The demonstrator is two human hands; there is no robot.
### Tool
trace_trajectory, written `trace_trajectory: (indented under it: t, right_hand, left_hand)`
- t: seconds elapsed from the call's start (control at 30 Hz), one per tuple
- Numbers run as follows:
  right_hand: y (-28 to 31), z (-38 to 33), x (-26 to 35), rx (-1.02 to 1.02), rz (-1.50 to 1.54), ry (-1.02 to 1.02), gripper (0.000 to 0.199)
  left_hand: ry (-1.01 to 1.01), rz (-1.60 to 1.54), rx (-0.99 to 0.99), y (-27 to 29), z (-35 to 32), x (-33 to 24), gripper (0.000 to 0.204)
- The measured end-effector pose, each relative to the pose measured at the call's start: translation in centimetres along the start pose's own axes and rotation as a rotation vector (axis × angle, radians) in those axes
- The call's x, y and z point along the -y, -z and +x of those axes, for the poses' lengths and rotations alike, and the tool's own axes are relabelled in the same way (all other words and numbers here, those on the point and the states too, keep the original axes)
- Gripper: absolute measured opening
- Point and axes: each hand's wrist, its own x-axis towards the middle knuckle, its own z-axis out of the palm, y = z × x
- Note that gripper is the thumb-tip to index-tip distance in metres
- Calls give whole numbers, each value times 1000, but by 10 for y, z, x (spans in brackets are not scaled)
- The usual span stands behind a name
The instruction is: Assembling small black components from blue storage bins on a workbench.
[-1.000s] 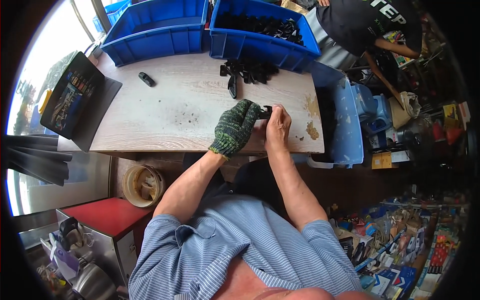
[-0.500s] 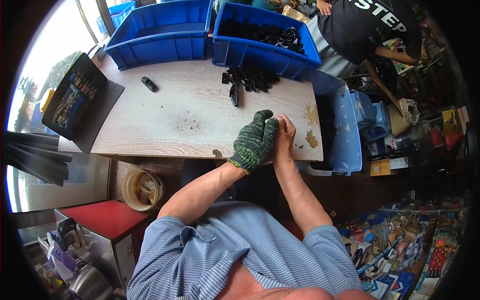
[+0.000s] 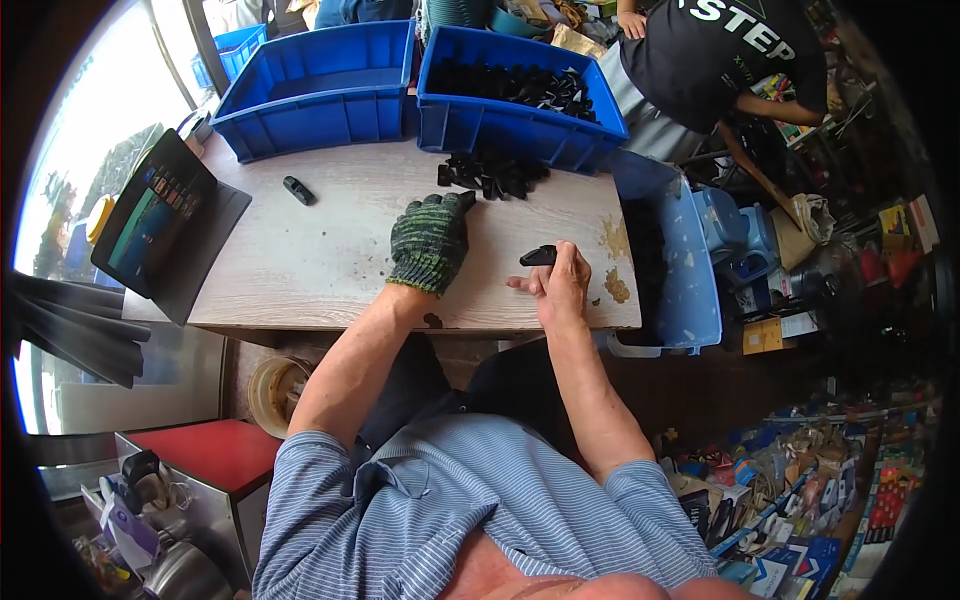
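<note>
My left hand (image 3: 430, 240), in a dark green knitted glove, lies over the table at the near side of a pile of small black plastic pieces (image 3: 500, 180). Its fingers are curled down and its tip is dark against the pile; what lies under them is hidden. My bare right hand (image 3: 563, 288) is above the table's right front, pinching a black plastic piece (image 3: 538, 256) with a pointed end between thumb and forefinger. The other fingers of that hand are bent loosely to the left. The two hands are apart.
Behind the pile stand a blue bin (image 3: 520, 130) of black pieces and another blue bin (image 3: 320, 118). A tablet (image 3: 160, 215) and a small black object (image 3: 298, 190) are on the left. A light-blue tub (image 3: 685, 270) adjoins the table's right edge; a person (image 3: 735, 60) stands beyond.
My hands were together at the table's front right. The left has moved away to the upper left, beside the pile; the right now shows a black piece in its fingers.
</note>
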Motion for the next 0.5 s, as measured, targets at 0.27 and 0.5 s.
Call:
trace_trajectory:
  t: [0.27,0.5]
  right_hand:
    - [18,17,31,-158,-74,-105,28]
    - [109,46,95,-666,71,148,36]
  left_hand:
    - [221,-800,37,0,-13,-2,19]
    - [28,-1362,193,-25,54,-124,44]
